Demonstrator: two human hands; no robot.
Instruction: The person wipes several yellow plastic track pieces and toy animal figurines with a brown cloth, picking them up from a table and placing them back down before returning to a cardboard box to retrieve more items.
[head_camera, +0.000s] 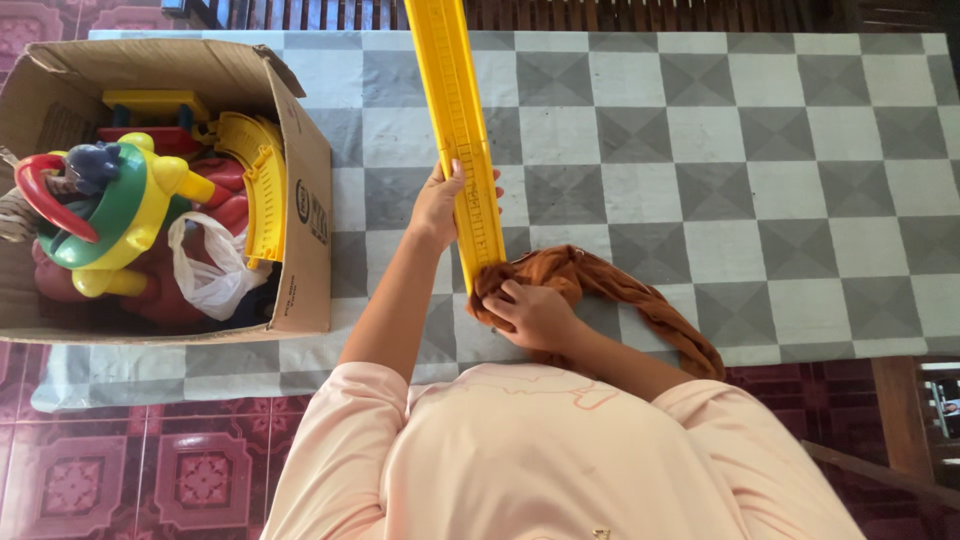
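Your left hand (440, 203) grips the yellow track (460, 130) at centre, which runs off the top edge | right hand (530, 315) presses the brown cloth (610, 285) on its lower end | open mat (800, 180) to the right | box (300, 200), upper left, holds curved track (258, 185), toys, bag (205, 265)

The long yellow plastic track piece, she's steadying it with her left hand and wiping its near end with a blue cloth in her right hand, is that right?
Not quite: the cloth is wrong. In the head view, the right hand presses a rust-brown cloth, not a blue one, against the near end of the long yellow plastic track piece. The left hand does grip the track.
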